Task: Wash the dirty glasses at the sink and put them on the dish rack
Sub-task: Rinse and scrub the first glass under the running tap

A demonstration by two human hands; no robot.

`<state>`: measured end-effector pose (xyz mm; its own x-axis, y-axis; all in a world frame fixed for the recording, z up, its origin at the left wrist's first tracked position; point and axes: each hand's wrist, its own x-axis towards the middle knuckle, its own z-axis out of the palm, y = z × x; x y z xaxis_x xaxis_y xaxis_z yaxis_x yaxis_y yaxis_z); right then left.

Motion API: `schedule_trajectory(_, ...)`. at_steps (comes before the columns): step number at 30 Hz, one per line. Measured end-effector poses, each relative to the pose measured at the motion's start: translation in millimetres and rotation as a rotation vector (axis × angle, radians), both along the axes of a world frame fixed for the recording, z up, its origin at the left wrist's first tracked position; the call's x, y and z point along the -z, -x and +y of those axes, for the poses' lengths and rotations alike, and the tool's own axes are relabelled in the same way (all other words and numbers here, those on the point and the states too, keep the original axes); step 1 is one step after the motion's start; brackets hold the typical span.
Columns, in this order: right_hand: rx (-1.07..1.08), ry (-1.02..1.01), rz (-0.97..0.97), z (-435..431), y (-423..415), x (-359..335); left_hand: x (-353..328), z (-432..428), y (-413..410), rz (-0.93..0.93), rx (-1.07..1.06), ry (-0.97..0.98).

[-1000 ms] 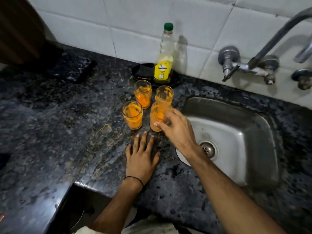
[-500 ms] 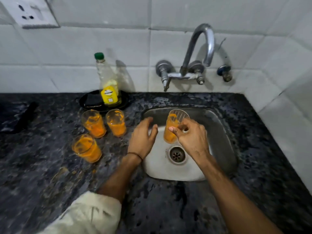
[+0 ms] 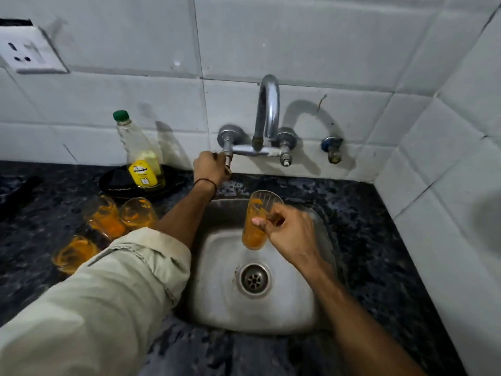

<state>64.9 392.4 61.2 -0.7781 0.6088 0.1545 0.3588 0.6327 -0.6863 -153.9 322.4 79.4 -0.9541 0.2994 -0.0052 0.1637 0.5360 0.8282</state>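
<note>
My right hand [image 3: 290, 234] grips a glass [image 3: 257, 221] smeared with orange residue, held upright over the steel sink [image 3: 217, 308] below the curved tap spout [image 3: 268, 109]. My left hand [image 3: 210, 168] reaches to the wall and grips the left tap handle [image 3: 229, 158]. Three more orange-stained glasses stand on the dark counter left of the sink: one [image 3: 104, 215], one [image 3: 138, 213], and one [image 3: 71, 253] partly hidden behind my left sleeve. No water is seen running.
A dish soap bottle [image 3: 141, 158] with a green cap stands on a black dish [image 3: 113, 185] by the wall. A second valve [image 3: 332, 149] sits right of the tap. A socket [image 3: 27, 50] is on the tiled wall. The sink drain [image 3: 254, 278] is uncovered.
My left hand left the sink rim and went up to the left tap handle. My right hand carried the glass slightly right, under the spout. The view shifted closer to the tap.
</note>
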Motion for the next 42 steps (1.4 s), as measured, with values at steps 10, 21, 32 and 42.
schedule_trajectory(10,-0.264,0.338,0.087,52.5,8.6,-4.7,21.4,-18.2,-115.9,-0.477,0.482,-0.353)
schedule_trajectory(21,-0.257,0.691,0.119,60.3,-0.3,0.3,43.2,-7.4,-116.7,-0.462,0.614,-0.284)
schedule_trajectory(32,-0.198,-0.452,-0.282,-13.7,9.3,-20.4,69.1,-18.7,-120.8,-0.177,0.400,-0.410)
schedule_trajectory(42,-0.518,-0.434,-0.226,6.4,-2.3,-20.7,69.8,-34.2,-107.7,-0.245,0.523,-0.445)
